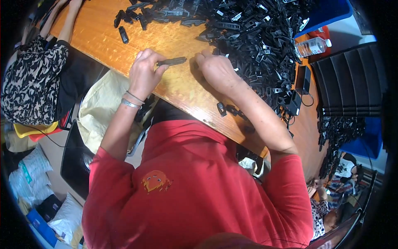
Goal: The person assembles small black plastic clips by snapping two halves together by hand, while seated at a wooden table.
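Over the near edge of the wooden table, my left hand [144, 69] pinches a slim black plastic part [173, 61] between thumb and fingers, its free end pointing right. My right hand [216, 71] is a little to the right, apart from that part, with its fingers curled down toward the tabletop. What those fingers hold, if anything, is hidden under the hand. A big heap of black plastic parts [257, 50] lies just beyond and to the right of my right hand. A few more small black parts [222, 109] lie near my right forearm.
Loose black parts [123, 35] lie at the table's far left. A clear bottle [311, 47] and a blue bin [325, 15] are at the right, beside a black chair [348, 81]. A co-worker's arms [69, 20] reach in at the upper left. A pale sack [101, 106] hangs below the table edge.
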Available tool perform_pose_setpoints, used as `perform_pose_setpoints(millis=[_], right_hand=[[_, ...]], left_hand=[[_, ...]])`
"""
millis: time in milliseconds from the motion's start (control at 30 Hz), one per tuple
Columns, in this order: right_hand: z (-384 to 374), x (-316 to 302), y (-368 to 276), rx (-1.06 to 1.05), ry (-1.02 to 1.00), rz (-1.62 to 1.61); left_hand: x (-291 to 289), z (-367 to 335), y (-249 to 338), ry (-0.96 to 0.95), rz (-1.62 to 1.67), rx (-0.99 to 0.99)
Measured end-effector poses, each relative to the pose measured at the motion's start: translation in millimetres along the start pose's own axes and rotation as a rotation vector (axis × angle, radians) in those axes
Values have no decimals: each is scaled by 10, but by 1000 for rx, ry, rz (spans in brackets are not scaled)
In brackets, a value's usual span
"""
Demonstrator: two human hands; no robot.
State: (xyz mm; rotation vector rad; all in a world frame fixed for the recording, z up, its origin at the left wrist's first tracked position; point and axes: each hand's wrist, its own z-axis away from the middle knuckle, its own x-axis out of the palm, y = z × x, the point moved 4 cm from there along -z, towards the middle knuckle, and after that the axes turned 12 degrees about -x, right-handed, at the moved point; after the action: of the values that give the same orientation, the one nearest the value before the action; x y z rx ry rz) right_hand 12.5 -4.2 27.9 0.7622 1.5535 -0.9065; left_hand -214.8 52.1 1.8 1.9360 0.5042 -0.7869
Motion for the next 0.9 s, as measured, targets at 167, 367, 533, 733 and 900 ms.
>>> perform_pose_setpoints(millis=[167, 367, 533, 733, 900], right_hand=[[-127, 6, -84, 90, 185, -205], [-234, 102, -101, 32, 354, -266], [-231, 118, 41, 7, 265, -274], [-468, 165, 36, -173, 196, -227], [-573, 257, -165, -169, 122, -207]], left_hand=[[6, 32, -5, -13, 1, -22], [-22, 20, 16, -57, 29, -9], [-11, 12, 1, -78, 38, -63], [56, 0, 41, -57, 102, 15], [-68, 55, -70, -70, 94, -38]])
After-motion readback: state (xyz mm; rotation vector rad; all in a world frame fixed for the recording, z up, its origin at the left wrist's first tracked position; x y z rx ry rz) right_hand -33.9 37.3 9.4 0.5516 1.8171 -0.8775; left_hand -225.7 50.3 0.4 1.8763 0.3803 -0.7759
